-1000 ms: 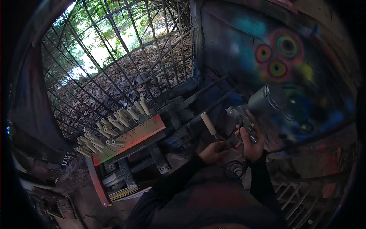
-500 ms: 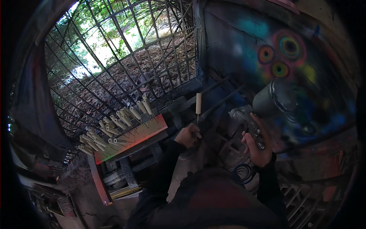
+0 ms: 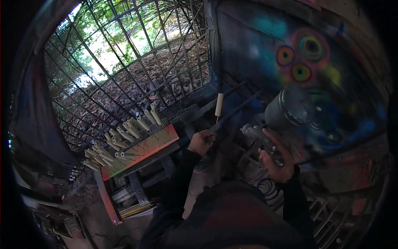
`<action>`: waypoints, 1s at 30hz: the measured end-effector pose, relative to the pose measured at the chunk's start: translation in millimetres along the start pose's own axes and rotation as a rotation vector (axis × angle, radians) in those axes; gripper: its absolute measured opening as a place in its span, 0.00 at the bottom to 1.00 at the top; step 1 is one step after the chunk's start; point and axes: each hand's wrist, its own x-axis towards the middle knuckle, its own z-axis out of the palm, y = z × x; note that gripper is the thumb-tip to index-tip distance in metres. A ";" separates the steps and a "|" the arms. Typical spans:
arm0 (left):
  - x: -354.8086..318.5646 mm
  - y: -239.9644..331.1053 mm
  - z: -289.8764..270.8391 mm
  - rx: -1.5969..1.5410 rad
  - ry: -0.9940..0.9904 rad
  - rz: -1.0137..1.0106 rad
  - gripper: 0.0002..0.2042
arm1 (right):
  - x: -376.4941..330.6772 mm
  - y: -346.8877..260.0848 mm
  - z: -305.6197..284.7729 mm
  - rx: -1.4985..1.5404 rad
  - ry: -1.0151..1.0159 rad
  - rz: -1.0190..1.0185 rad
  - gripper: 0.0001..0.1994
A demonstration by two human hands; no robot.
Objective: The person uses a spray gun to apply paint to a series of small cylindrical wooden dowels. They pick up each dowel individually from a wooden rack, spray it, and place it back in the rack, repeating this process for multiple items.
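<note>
Right hand: our right hand (image 3: pixel 277 159) is nearest to us, its grip wrapped around the handle of a grey spray gun (image 3: pixel 262 140); the metal cup (image 3: pixel 288 107) of the gun stands above it, toward the painted wall (image 3: pixel 315 62).
Left hand: our left hand (image 3: pixel 202 142) is closed in a pinch on a thin rod, and the stick with a pale handle (image 3: pixel 219 104) stands upright above the fist, apart from the gun.
Step in hand: we judge that one handled piece is being held up for work with the spray gun.
Next move: it calls for a steady stick, and for the gun nozzle turned toward the pale handle.
Rack: at the left edge of the bench, an orange board (image 3: pixel 141 151) carries many similar pale handles (image 3: pixel 124 139) in rows.
Far: a metal grille (image 3: pixel 124 62) with leaves behind it.
</note>
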 end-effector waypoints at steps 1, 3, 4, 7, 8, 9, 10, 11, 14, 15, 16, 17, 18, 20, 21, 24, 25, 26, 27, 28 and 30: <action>1.1 0.1 -0.3 0.024 0.006 0.017 0.08 | -2.6 0.5 0.6 -0.004 -0.019 0.006 0.24; 1.4 3.4 1.2 0.032 0.008 0.025 0.08 | -5.3 2.6 0.0 0.022 -0.059 0.028 0.24; 0.3 7.3 2.0 0.017 0.008 0.014 0.08 | -5.4 3.5 0.1 0.029 -0.064 0.011 0.25; -3.9 5.8 4.0 0.031 0.023 0.025 0.08 | -4.1 0.7 1.2 0.059 -0.060 0.092 0.25; -4.3 4.9 4.1 0.042 0.030 0.038 0.08 | -1.6 -2.1 0.9 0.066 -0.054 0.141 0.25; -4.4 3.6 4.1 0.058 0.021 0.055 0.08 | 0.7 -1.1 0.7 0.033 -0.022 0.084 0.25; -4.4 2.2 4.0 0.074 0.012 0.073 0.08 | 3.0 1.5 0.3 0.000 0.009 0.026 0.25; -4.9 1.0 3.9 0.090 0.007 0.089 0.08 | 4.6 0.9 0.4 0.009 0.029 0.008 0.25; -7.5 0.0 2.1 0.136 0.013 0.098 0.08 | 8.4 -0.3 0.0 0.047 0.086 -0.025 0.24; -7.7 -1.9 2.2 0.145 0.023 0.114 0.08 | 8.8 0.1 0.2 0.064 0.102 -0.020 0.24; -7.4 -5.0 2.5 0.154 0.033 0.131 0.08 | 8.8 2.3 1.9 0.053 0.131 -0.045 0.24; -7.3 -3.5 2.2 0.163 0.042 0.147 0.09 | 8.6 0.3 0.5 0.056 0.093 -0.017 0.24; -7.7 -0.7 1.4 0.162 0.046 0.123 0.08 | 8.2 -3.2 -2.0 0.060 0.056 0.012 0.24; -8.8 7.5 -0.4 0.162 0.053 0.076 0.08 | 5.7 -4.0 -2.1 0.047 0.006 0.035 0.24; -8.3 7.5 -0.1 0.166 0.064 0.079 0.08 | 2.2 -1.9 0.2 0.030 -0.005 0.030 0.24; -6.6 4.9 0.4 0.167 0.081 0.074 0.08 | -3.1 2.5 0.3 -0.008 -0.077 -0.010 0.24; -5.7 3.2 -0.3 0.161 0.076 0.066 0.08 | -3.5 3.2 -0.5 -0.019 -0.107 -0.027 0.24; -5.6 1.9 -0.5 0.155 0.071 0.056 0.09 | -3.0 -0.3 -0.4 0.001 -0.115 -0.021 0.24; -5.9 1.9 -0.3 0.162 0.074 0.059 0.09 | -2.4 -2.3 0.0 0.020 -0.095 0.004 0.24; -6.4 2.6 -0.2 0.168 0.076 0.063 0.09 | -1.8 -3.7 0.5 0.038 -0.074 0.029 0.24; -7.6 5.6 -0.3 0.170 0.087 0.058 0.08 | 1.8 -5.7 -0.5 0.039 -0.026 0.033 0.24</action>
